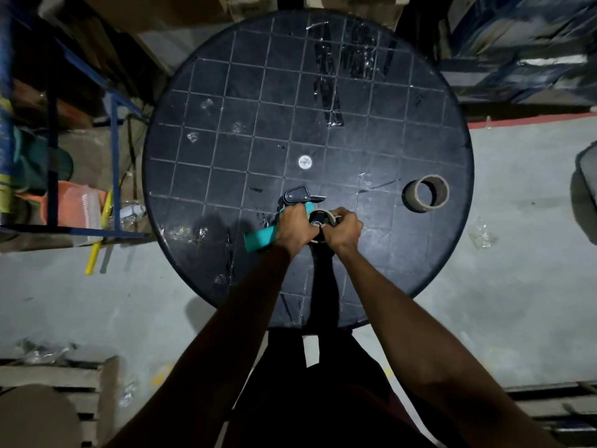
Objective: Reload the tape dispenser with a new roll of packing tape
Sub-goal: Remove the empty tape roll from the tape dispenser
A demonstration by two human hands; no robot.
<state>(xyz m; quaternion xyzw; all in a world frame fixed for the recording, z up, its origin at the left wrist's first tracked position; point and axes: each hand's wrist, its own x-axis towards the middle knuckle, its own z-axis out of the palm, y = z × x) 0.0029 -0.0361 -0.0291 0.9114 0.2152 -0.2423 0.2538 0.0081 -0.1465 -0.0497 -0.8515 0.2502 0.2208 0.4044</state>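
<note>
Working from the biggest thing down, I start with the round black plastic table with a moulded grid top (pixel 226 101), whose surface is streaked with stuck strips of clear tape; if the dispenser or a loose tape end drags across those, I judge it could snag or pick up grit. Next in size is the teal-handled tape dispenser with a black head (pixel 258 239), lying near the table's front edge with its handle pointing toward the left. My left hand (pixel 295 229) has its fingers curled around the dispenser's body, pinning it down; if that grip slackens while I push, the tool could skid on the smooth top. Well apart on the right stands a brown cardboard tape core (pixel 426 193), upright and hollow, and it looks spent, though I cannot be certain from here. Smaller again is my right hand (pixel 344 228), fingers curled over the brown roll of packing tape on the dispenser's hub (pixel 326 216), which sits between my two hands. I reckon the roll is being seated on the black spindle, and the risk is that it goes on cocked or facing the wrong way, so the tape would feed sticky side out. How far it is pushed home is hidden by my fingers. The serrated cutter at the head is close to my left knuckles, so a slip forward could nick them.
</note>
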